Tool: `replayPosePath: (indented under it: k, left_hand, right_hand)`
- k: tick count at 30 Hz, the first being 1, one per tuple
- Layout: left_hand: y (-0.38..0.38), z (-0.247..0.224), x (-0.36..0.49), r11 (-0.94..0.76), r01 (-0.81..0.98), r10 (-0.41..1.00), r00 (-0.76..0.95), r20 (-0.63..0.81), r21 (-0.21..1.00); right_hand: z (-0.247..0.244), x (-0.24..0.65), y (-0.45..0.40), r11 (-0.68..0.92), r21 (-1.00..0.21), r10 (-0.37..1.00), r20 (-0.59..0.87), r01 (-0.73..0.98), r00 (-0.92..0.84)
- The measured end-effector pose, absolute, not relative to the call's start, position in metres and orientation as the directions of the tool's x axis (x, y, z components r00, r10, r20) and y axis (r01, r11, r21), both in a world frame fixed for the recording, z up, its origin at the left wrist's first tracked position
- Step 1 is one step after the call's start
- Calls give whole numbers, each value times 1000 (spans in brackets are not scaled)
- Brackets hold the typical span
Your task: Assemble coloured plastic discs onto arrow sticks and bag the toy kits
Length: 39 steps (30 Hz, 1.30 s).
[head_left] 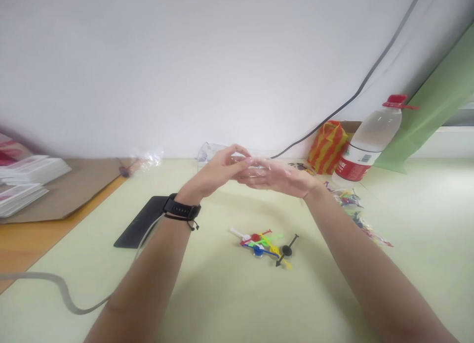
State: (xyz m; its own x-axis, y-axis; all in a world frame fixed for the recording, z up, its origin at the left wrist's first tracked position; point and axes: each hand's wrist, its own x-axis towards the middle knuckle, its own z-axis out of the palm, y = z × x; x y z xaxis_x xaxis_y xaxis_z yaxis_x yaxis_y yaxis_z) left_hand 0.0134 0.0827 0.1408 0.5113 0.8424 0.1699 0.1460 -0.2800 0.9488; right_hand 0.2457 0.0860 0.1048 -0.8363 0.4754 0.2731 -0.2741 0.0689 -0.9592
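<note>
My two hands meet above the far part of the table. A small clear plastic bag shows between their fingers, shiny and partly hidden. My left hand, with a black watch on the wrist, pinches the plastic with thumb and fingers. From the other side, my right hand closes on the same bag, its fingers overlapping those of the left. Below them on the table lies a small cluster of plastic spinner arrows in several colours, among them a blue arrow and a black arrow.
A black tablet-like slab lies at left near a grey cable. Packed colourful pieces lie at right, by a large bottle and a striped bag. Card stacks rest on cardboard; crumpled plastic sits nearby.
</note>
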Motion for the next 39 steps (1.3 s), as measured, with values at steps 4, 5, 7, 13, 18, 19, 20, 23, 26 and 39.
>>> replayPosePath:
  k: [4, 5, 7, 13, 18, 19, 20, 23, 26, 39]
  left_hand:
    - [85, 138, 10, -210, 129, 862, 493, 121, 969]
    - [86, 136, 9, -196, 117, 865, 489, 116, 974]
    - [90, 133, 6, -177, 96, 864, 491, 108, 980]
    - [97, 127, 2, -157, 58, 866, 488, 109, 986]
    - [97, 126, 4, -149, 28, 866, 485, 117, 989]
    - [97, 127, 4, -137, 15, 863, 493, 112, 990]
    - [95, 127, 5, -122, 6, 857, 506, 102, 993]
    - [91, 131, 8, -90, 3, 833, 548, 73, 996]
    - [86, 136, 9, -81, 3, 819, 570, 65, 997]
    - [91, 140, -4, -192, 80, 864, 487, 130, 978]
  right_hand:
    - [108, 245, 85, 60, -977, 452, 209, -204, -867]
    - [109, 245, 84, 60, -980, 444, 194, -187, -875]
    - [111, 246, 84, 69, -982, 426, 188, -176, -885]
    - [113, 243, 81, 135, -965, 406, 263, -227, -875]
    - [109, 238, 83, 119, -961, 489, 276, -250, -828]
    - [107, 236, 84, 104, -958, 507, 283, -268, -814]
    - [106, 234, 84, 90, -954, 527, 290, -286, -799]
    - [104, 229, 84, 64, -934, 560, 324, -351, -763]
    - [104, 225, 82, 51, -925, 541, 343, -377, -768]
    - [107, 229, 82, 98, -950, 520, 302, -295, -799]
